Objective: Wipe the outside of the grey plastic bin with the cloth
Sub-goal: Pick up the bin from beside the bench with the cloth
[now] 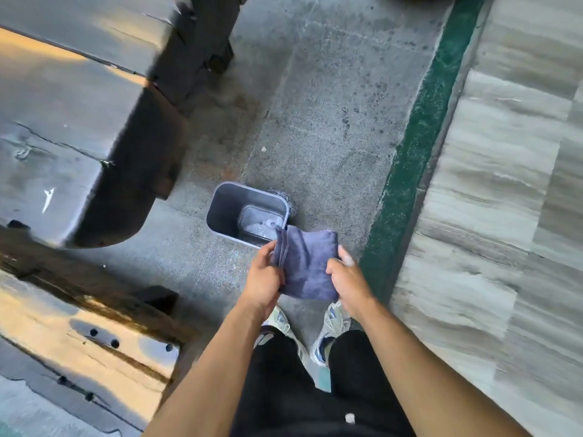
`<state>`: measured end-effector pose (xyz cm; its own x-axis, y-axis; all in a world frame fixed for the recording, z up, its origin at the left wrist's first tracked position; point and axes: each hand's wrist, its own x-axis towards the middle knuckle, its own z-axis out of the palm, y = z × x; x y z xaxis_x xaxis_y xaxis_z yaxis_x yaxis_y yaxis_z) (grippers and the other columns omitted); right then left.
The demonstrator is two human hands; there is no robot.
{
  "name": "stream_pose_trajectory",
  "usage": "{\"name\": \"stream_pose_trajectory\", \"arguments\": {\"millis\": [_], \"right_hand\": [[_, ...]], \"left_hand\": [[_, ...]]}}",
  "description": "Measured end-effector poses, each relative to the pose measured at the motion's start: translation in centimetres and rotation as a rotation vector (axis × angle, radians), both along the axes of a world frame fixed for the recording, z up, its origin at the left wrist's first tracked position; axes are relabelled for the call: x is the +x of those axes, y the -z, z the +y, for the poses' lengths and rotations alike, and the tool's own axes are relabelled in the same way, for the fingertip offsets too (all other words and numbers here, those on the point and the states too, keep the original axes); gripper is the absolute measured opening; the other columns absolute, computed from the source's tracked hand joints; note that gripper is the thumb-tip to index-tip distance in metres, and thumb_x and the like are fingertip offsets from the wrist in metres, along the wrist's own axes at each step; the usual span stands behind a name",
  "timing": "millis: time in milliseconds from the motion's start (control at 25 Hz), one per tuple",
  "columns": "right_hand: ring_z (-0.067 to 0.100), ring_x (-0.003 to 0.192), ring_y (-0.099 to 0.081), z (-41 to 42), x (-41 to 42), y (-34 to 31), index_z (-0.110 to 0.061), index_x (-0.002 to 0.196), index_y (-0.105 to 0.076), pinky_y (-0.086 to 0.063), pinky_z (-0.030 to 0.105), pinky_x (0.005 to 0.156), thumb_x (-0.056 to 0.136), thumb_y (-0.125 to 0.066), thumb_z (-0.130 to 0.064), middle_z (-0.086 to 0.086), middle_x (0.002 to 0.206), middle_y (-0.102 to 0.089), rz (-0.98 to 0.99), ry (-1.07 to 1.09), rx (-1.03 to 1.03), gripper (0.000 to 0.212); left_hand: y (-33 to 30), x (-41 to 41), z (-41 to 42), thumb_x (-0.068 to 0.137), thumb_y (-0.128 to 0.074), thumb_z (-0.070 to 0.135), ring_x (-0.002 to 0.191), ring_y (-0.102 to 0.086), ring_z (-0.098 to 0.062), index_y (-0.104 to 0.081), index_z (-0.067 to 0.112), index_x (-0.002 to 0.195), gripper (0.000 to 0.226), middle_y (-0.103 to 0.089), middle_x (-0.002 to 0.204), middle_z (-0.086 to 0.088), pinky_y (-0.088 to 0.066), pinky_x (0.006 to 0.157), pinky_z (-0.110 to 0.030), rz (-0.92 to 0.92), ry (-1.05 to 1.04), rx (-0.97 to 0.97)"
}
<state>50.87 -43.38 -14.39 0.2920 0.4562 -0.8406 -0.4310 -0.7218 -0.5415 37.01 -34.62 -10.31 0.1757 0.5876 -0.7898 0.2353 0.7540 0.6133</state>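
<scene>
A grey plastic bin [227, 206] stands upright on the concrete floor just ahead of my feet, its open top facing up and something pale lying at its bottom. A folded blue-grey cloth [304, 263] hangs above the bin's near right corner. My left hand [263, 280] grips the cloth's left edge. My right hand [347, 275] holds its right edge. Both hands are above the bin and do not touch it.
Dark wooden benches [79, 121] fill the left side, another [79, 335] at lower left. A green painted strip [413, 146] and a pale marbled floor [504, 184] run along the right. A grey scrubber-like object [285, 197] lies behind the bin. My shoes [331, 323] stand below the cloth.
</scene>
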Motion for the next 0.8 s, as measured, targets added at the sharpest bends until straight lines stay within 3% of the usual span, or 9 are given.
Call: {"name": "stream_pose_trajectory", "arguments": {"millis": [80, 120, 200, 240, 320, 440, 560, 640, 800], "right_hand": [[0.007, 0.084, -0.069, 0.5, -0.3, 2.6, -0.052, 0.129, -0.054, -0.058, 0.043, 0.088, 0.074, -0.048, -0.029, -0.017, 0.096, -0.073, -0.042, 0.03, -0.021, 0.06], [0.008, 0.096, -0.068, 1.0, -0.5, 3.9, -0.041, 0.141, -0.049, -0.054, 0.045, 0.097, 0.073, -0.051, -0.036, -0.017, 0.111, -0.07, -0.061, 0.055, -0.031, 0.068], [0.009, 0.11, -0.064, 2.3, -1.0, 6.6, -0.027, 0.145, -0.049, -0.047, 0.043, 0.107, 0.069, -0.059, -0.052, -0.014, 0.132, -0.061, -0.048, 0.117, -0.027, 0.08], [0.011, 0.113, -0.064, 2.9, -1.1, 7.8, -0.026, 0.141, -0.053, -0.047, 0.044, 0.107, 0.067, -0.063, -0.061, -0.01, 0.133, -0.062, -0.028, 0.151, -0.02, 0.083], [0.016, 0.111, -0.068, 4.0, -1.3, 10.1, -0.029, 0.131, -0.061, -0.049, 0.046, 0.105, 0.062, -0.066, -0.075, -0.004, 0.124, -0.071, -0.014, 0.176, 0.015, 0.083], [0.007, 0.092, -0.073, 5.8, -1.1, 14.5, -0.037, 0.107, -0.067, -0.055, 0.043, 0.092, 0.06, -0.06, -0.091, -0.011, 0.097, -0.077, -0.195, 0.034, 0.066, 0.072], [0.01, 0.09, -0.073, 7.8, 0.5, 19.9, -0.03, 0.105, -0.066, -0.056, 0.045, 0.091, 0.071, -0.065, -0.073, -0.008, 0.095, -0.078, -0.318, 0.02, 0.137, 0.055], [0.017, 0.096, -0.072, 8.6, 2.6, 23.3, -0.025, 0.112, -0.064, -0.056, 0.05, 0.092, 0.079, -0.061, -0.054, -0.002, 0.103, -0.077, -0.38, 0.038, 0.156, 0.044], [0.005, 0.099, -0.071, 9.1, 5.9, 28.9, -0.022, 0.14, -0.05, -0.058, 0.04, 0.091, 0.095, -0.059, -0.035, -0.015, 0.11, -0.073, -0.398, 0.052, 0.206, 0.048]], "left_hand": [[2.6, 1.0, -0.1, 0.071, -0.023, -0.034, 0.117, -0.064, -0.023, -0.05, 0.003, 0.143, 0.085, -0.064, 0.136, -0.018, -0.054, 0.099, -0.032, -0.021, 0.093, 0.085], [3.9, 1.5, -0.1, 0.071, -0.025, -0.035, 0.127, -0.058, -0.014, -0.046, 0.001, 0.146, 0.086, -0.056, 0.146, -0.015, -0.046, 0.108, -0.024, -0.029, 0.142, 0.137], [6.9, 2.2, -0.1, 0.073, -0.026, -0.034, 0.129, -0.045, 0.01, -0.033, -0.001, 0.153, 0.087, -0.039, 0.155, -0.007, -0.034, 0.105, -0.003, -0.077, 0.243, 0.216], [8.4, 2.4, -0.1, 0.073, -0.026, -0.031, 0.132, -0.039, 0.012, -0.025, -0.001, 0.156, 0.088, -0.031, 0.159, -0.004, -0.03, 0.107, -0.002, -0.112, 0.286, 0.234], [11.8, 2.7, -0.2, 0.07, -0.03, -0.018, 0.147, -0.027, 0.004, -0.014, 0.004, 0.161, 0.095, -0.019, 0.167, -0.002, -0.021, 0.119, -0.011, -0.138, 0.371, 0.281], [17.8, 3.3, 0.2, 0.076, -0.04, -0.001, 0.159, -0.004, -0.018, -0.006, 0.016, 0.163, 0.095, -0.008, 0.172, -0.003, -0.012, 0.129, -0.04, -0.076, 0.535, 0.395], [22.9, 3.6, 0.8, 0.081, -0.053, 0.008, 0.16, -0.009, -0.021, -0.006, 0.023, 0.163, 0.096, -0.01, 0.173, -0.003, -0.018, 0.127, -0.047, -0.125, 0.617, 0.433], [25.7, 3.1, 1.8, 0.079, -0.056, 0.013, 0.153, -0.031, -0.011, -0.018, 0.028, 0.161, 0.091, -0.033, 0.167, 0.0, -0.028, 0.124, -0.035, -0.225, 0.585, 0.48], [31.2, 2.3, 6.1, 0.088, -0.063, 0.029, 0.097, -0.063, 0.006, -0.06, 0.021, 0.128, 0.041, -0.069, 0.113, 0.005, -0.049, 0.09, -0.019, -0.022, 0.339, 0.626]]}}
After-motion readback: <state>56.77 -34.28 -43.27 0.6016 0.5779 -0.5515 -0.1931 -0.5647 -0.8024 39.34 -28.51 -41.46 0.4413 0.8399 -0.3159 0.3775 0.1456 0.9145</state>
